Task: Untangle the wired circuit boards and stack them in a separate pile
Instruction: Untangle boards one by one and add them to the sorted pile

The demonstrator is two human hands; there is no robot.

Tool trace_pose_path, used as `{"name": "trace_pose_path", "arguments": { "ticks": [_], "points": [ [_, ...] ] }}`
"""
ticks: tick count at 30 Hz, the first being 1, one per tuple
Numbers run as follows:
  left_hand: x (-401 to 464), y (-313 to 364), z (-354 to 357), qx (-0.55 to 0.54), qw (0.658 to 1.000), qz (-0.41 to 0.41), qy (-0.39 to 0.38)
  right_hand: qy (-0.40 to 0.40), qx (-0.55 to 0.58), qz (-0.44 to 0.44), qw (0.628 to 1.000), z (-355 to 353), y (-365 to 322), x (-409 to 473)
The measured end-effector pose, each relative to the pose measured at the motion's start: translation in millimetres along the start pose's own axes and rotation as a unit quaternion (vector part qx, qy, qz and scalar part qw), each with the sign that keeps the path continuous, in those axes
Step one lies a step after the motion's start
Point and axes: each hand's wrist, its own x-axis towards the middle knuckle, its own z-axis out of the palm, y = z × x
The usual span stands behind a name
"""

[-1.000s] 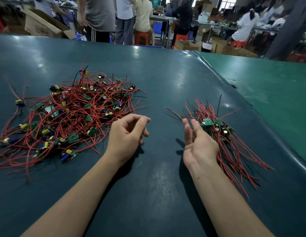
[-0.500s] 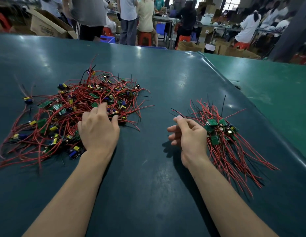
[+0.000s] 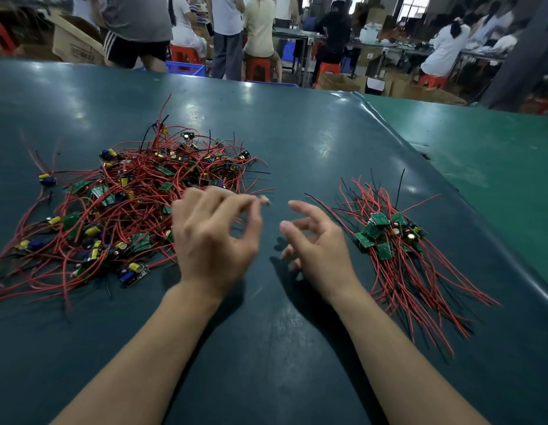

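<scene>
A tangled pile of small green circuit boards with red and black wires (image 3: 125,207) lies on the left of the dark table (image 3: 297,142). On the right, a sorted pile of boards (image 3: 386,237) has its wires trailing toward me. My left hand (image 3: 211,240) hovers at the tangled pile's right edge, palm down and blurred, with its fingers spread toward the right; I see no board in it. My right hand (image 3: 318,243) is between the two piles, just left of the sorted one, with its fingers apart and nothing in them.
A second, lighter green table (image 3: 496,161) adjoins on the right past a raised edge. Beyond the far edge, people stand and sit among cardboard boxes (image 3: 76,41), red stools and a blue crate (image 3: 186,67).
My left hand has lifted off the tangled pile and swung right, its fingers now extended. My right hand has opened its curled fingers. The view has tilted slightly.
</scene>
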Motion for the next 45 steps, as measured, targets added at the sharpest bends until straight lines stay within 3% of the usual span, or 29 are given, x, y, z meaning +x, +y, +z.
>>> {"name": "trace_pose_path", "arguments": {
  "ticks": [3,5,10,13,15,17,20,23,27,33,35,38,39,45],
  "points": [
    [-7,13,5,-0.121,0.986,0.083,-0.073,-0.019,-0.034,-0.057,0.998,3,2,0],
    [-9,18,6,-0.143,0.983,0.073,-0.087,0.012,0.002,-0.053,0.999,2,0,1],
    [-5,16,-3,-0.118,0.991,0.032,0.047,0.103,0.143,0.004,0.984,-2,-6,5],
    [-10,13,2,-0.206,0.975,0.015,-0.086,0.109,0.177,0.009,0.978,-4,-7,6],
    [-14,14,9,-0.213,0.951,-0.049,-0.22,0.088,0.185,-0.001,0.979,-4,-8,3],
    [-15,13,14,-0.231,0.926,-0.126,-0.271,0.065,0.172,-0.023,0.983,-4,-9,1],
    [-9,10,15,-0.27,0.903,-0.245,-0.226,0.036,0.123,-0.04,0.991,-6,-9,-2],
    [-5,8,16,-0.311,0.875,-0.314,-0.198,0.005,0.091,-0.046,0.995,-1,-9,-5],
    [-3,8,14,-0.383,0.834,-0.344,-0.2,0.015,0.028,-0.076,0.997,0,-10,-5],
    [-1,8,14,-0.438,0.81,-0.347,-0.18,0.024,0.087,-0.05,0.995,-1,-10,-1],
    [1,8,15,-0.486,0.764,-0.397,-0.152,0.013,0.091,-0.076,0.993,-1,-10,-1],
    [5,5,15,-0.575,0.645,-0.486,-0.132,-0.027,0.089,-0.098,0.991,0,-12,-5],
    [6,4,15,-0.585,0.621,-0.502,-0.14,-0.035,0.087,-0.097,0.991,-1,-13,-6],
    [9,3,14,-0.612,0.566,-0.531,-0.152,-0.068,0.091,-0.075,0.991,-6,-13,-4]
  ]
}}
